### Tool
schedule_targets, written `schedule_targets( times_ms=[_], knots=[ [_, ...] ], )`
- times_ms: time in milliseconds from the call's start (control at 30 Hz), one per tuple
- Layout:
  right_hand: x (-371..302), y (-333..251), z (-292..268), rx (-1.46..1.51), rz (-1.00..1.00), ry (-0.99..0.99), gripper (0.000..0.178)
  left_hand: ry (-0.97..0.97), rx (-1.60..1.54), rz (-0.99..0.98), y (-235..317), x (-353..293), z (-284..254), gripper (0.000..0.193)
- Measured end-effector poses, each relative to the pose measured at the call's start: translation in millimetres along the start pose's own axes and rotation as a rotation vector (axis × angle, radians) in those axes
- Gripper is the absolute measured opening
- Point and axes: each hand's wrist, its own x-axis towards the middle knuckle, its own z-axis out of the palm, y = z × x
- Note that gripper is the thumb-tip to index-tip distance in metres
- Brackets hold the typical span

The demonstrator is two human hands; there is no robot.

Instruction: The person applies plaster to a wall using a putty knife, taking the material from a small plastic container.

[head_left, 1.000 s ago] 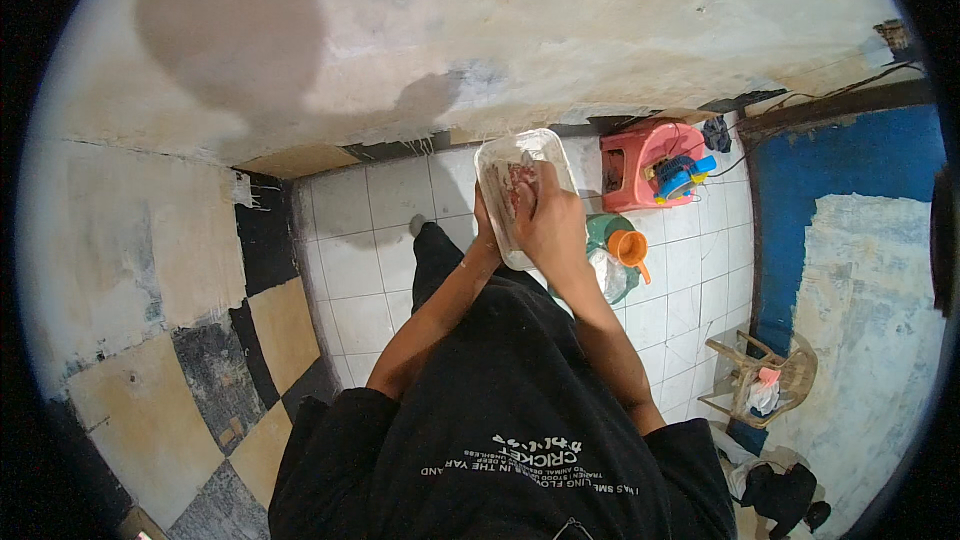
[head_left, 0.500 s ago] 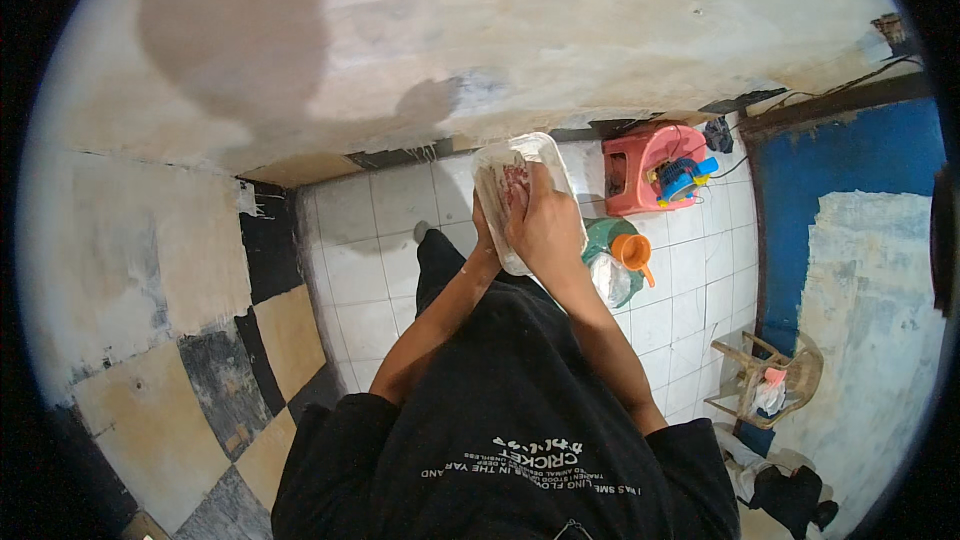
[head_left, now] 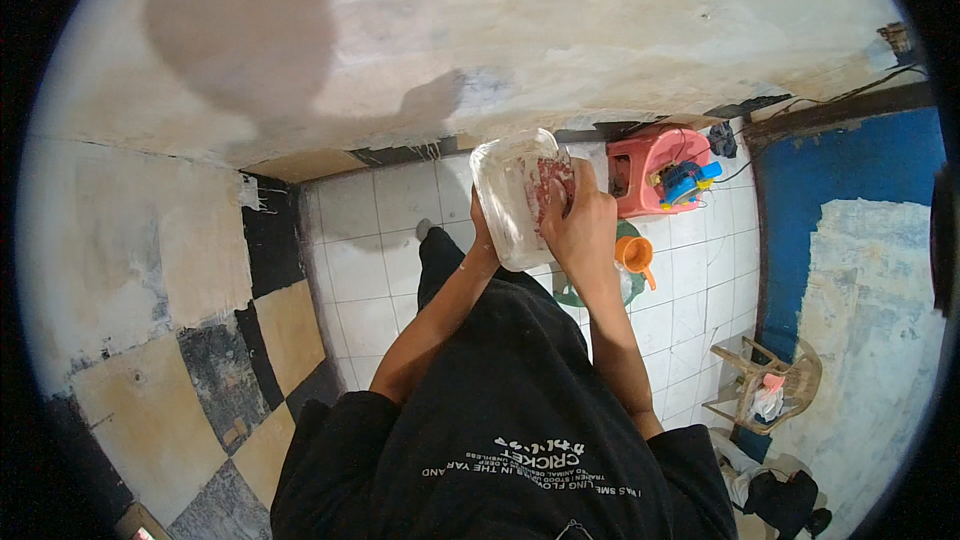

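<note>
My left hand (head_left: 483, 232) grips the left side of a clear rectangular plastic tub (head_left: 506, 225), its fingers mostly hidden behind it. White paste smears the tub's inner walls and rim. In my right hand (head_left: 583, 223) is a flat red putty scraper (head_left: 552, 188) crusted with white, pinched between thumb and fingers. The scraper is over the tub's right side; whether it touches the rim I cannot tell. Both hands are in front of my body, below the patchy, paste-coated wall (head_left: 520, 40).
A pink plastic stool (head_left: 640, 155) holding a blue-and-yellow object (head_left: 688, 183) stands right of the tub. Nearer are an orange dipper (head_left: 634, 254) and a green container (head_left: 570, 292). A tan chair (head_left: 790, 385) is by the blue wall section (head_left: 850, 150). White tiles (head_left: 350, 265) cover the floor.
My right hand has moved rightward with the scraper, from over the tub's middle to its right side. More of the tub's inside shows. The tub has shifted slightly and tilted.
</note>
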Motion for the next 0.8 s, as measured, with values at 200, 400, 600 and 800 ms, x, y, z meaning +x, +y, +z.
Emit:
schedule_targets(
  times_ms=[200, 400, 600, 800],
  knots=[
    [-5.1, 14.0, 24.8, -0.032, -0.055, -0.004, 0.029, -0.089, -0.21, -0.03, -8.0, 3.1, -8.5, 0.07],
    [-7.5, -1.8, 6.1, -0.002, -0.021, -0.005, 0.023, 0.054, -0.029, -0.022, -6.6, 0.8, -2.2, 0.069],
    [-9.1, -0.9, 15.1, -0.063, -0.066, -0.021, 0.023, 0.012, 0.053, 0.001, -7.6, -1.8, -2.1, 0.067],
    [-11.8, -0.5, 25.6, -0.131, -0.053, -0.063, 0.026, -0.107, -0.078, -0.03, -6.6, -1.6, -10.3, 0.062]
  ],
)
